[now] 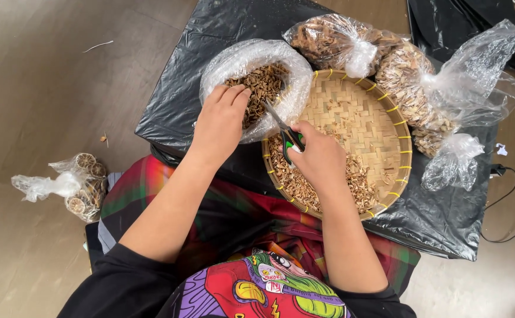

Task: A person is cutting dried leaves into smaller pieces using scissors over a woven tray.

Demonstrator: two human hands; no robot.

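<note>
My left hand reaches into an open clear plastic bag of brown dried pieces, fingers dipped among them. My right hand grips green-and-black scissors, blades pointing up-left toward the bag's edge. That hand hovers over a round woven bamboo tray whose near side holds a heap of small cut tan bits.
Two tied clear bags of dried material sit at the tray's far side, on black plastic sheeting. A small bag of dried round slices lies on the floor at left. A black cable runs at right.
</note>
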